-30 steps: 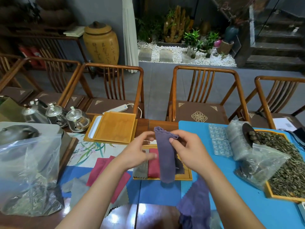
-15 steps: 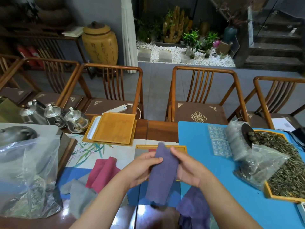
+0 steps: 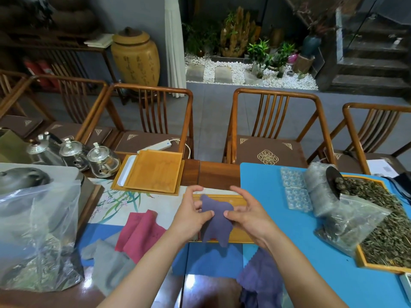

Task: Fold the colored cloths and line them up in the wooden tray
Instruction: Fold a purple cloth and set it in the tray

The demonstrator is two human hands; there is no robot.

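A loose purple cloth (image 3: 260,283) lies nearest. Above the tray (image 3: 239,235), a folded cloth (image 3: 216,221) is pinched at its sides by the left hand (image 3: 191,215) and right hand (image 3: 246,216), other fingers spread. Its long axis runs near-to-far, tail drooping nearward. With only 2 pinches, the fold could slip open.

Purple cloth (image 3: 215,221) rumpled, held above wooden tray (image 3: 239,235)
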